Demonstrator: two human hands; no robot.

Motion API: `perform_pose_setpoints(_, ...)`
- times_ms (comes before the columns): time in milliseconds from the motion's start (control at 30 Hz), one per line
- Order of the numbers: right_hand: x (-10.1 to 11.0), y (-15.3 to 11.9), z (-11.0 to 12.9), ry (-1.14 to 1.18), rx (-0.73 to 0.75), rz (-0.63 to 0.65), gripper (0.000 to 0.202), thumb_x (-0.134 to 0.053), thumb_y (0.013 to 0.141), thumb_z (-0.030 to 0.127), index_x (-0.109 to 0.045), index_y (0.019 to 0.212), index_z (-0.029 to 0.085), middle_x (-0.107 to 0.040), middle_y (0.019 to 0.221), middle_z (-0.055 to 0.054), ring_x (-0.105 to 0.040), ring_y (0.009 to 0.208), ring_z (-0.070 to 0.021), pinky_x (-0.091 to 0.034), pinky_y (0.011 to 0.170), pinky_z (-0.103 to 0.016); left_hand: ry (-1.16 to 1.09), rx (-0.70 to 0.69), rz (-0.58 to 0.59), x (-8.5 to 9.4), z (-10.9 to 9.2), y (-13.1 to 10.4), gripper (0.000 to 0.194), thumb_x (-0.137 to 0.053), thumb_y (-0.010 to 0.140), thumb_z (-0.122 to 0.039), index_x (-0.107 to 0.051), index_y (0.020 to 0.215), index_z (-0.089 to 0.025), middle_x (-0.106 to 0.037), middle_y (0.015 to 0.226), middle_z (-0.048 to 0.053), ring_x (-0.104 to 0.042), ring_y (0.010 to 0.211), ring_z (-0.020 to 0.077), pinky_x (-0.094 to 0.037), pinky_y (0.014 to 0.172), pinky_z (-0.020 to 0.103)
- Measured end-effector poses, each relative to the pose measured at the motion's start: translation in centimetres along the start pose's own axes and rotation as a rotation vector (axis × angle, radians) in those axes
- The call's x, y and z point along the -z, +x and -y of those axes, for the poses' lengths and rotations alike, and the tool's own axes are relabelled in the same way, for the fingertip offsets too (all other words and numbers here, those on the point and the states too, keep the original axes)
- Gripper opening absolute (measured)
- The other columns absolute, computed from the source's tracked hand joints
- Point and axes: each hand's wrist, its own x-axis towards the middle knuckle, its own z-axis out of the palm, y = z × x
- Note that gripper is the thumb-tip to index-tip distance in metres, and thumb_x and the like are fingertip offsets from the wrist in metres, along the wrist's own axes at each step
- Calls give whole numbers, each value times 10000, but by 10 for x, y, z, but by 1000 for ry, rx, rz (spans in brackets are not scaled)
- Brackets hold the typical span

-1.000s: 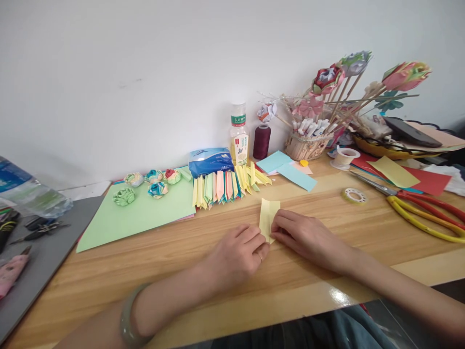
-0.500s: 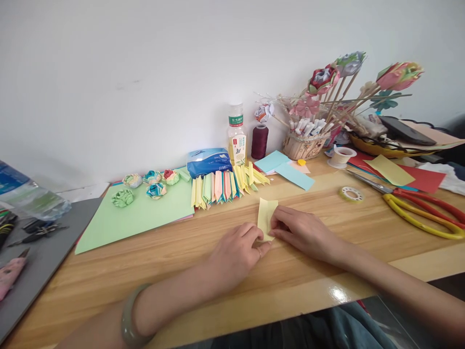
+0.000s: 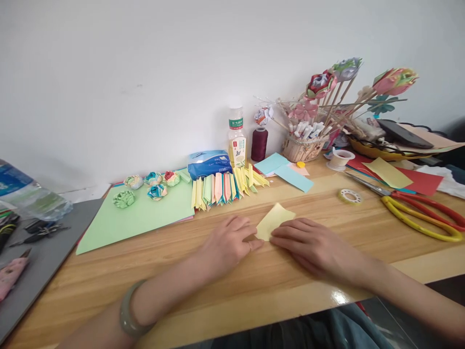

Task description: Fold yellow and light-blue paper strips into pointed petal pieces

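A small sheet of yellow paper (image 3: 275,219) lies slanted on the wooden table between my hands, its near end partly covered by fingers. My right hand (image 3: 315,242) grips its right side, fingers bent over the edge. At the left edge is my left hand (image 3: 232,243), thumb and forefinger a little apart, fingertips at or against the paper. It wears a ring, and a bangle (image 3: 132,310) circles the wrist. Just beyond stands a row of folded paper pieces (image 3: 221,188) in yellow, green, pink and blue.
Folded paper flowers (image 3: 157,192) sit on green sheets (image 3: 138,223) at left. Behind are a tissue pack (image 3: 209,164), a drink bottle (image 3: 238,140) and dark red thread (image 3: 259,145). Blue paper (image 3: 295,178), a tape roll (image 3: 350,196) and large scissors (image 3: 417,208) lie to the right.
The yellow paper has turned clockwise from nearly upright to slanted, its far end swinging right. My left hand has eased slightly left; my right hand's fingers have stretched out more along the paper.
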Motion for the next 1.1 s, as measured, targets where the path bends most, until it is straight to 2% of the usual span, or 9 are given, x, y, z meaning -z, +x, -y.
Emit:
perform_pose_setpoints(167,-12,10,33,-25,-227,-36,268,-475,898,268,-597,1087,123,-615,946,-117,-559,847,-235,-490,718,-383,74,52,14,0,-4,-2,243,-397,957,-180,-612,1054,-123,-596,1043,83,-485,1025,228,-424,885,365)
perform_pose_setpoints(267,-14,16,41,-13,-314,-37,267,-529,866,305,-609,1046,125,-604,917,-113,-563,830,-250,-502,694,-398,56,52,56,0,-8,-4,260,-372,961,-171,-572,1113,-106,-601,1074,81,-488,1033,224,-426,892,351)
perform_pose_setpoints(333,-12,16,38,67,-333,-29,186,-482,889,249,-628,969,166,-605,889,-83,-576,802,-217,-500,675,-350,45,55,84,0,-8,-4,260,-362,965,-177,-573,1104,-113,-608,1073,76,-492,1038,222,-426,894,351)
perform_pose_setpoints(400,-11,15,28,114,-365,-78,203,-429,910,204,-629,935,184,-611,881,-69,-591,796,-190,-490,667,-308,42,51,82,0,-6,-4,264,-351,969,-175,-579,1090,-120,-615,1073,73,-495,1044,221,-429,883,350)
perform_pose_setpoints(500,-11,17,9,69,-481,-148,167,-487,883,238,-615,963,163,-626,895,-83,-606,816,-207,-474,667,-308,32,14,54,1,-3,-2,282,-332,970,-142,-591,1075,-109,-632,1063,69,-502,1038,213,-430,871,342)
perform_pose_setpoints(600,-13,26,-3,112,-609,-58,148,-552,836,264,-621,920,163,-643,823,-61,-603,740,-201,-442,621,-293,8,-32,32,2,1,-1,298,-322,968,-128,-604,1065,-110,-643,1076,63,-511,1022,202,-429,867,340)
perform_pose_setpoints(767,-10,38,-5,300,-735,52,139,-505,819,241,-631,794,187,-636,692,-18,-558,612,-161,-367,535,-252,63,-46,11,0,1,-1,289,-347,963,-129,-582,1131,-121,-656,1075,54,-507,1040,205,-403,901,358)
perform_pose_setpoints(900,-10,38,-4,354,-764,52,141,-487,790,220,-625,766,197,-634,679,-12,-549,599,-156,-352,528,-247,92,-33,51,-1,1,-2,282,-349,969,-150,-585,1124,-136,-634,1136,47,-489,1083,215,-395,916,366)
perform_pose_setpoints(1100,-13,37,-7,341,-711,12,143,-479,756,137,-612,764,190,-620,712,-14,-538,621,-146,-365,556,-240,56,-20,72,-1,4,-3,313,-308,980,-156,-592,1113,-154,-640,1130,37,-495,1072,217,-382,934,397)
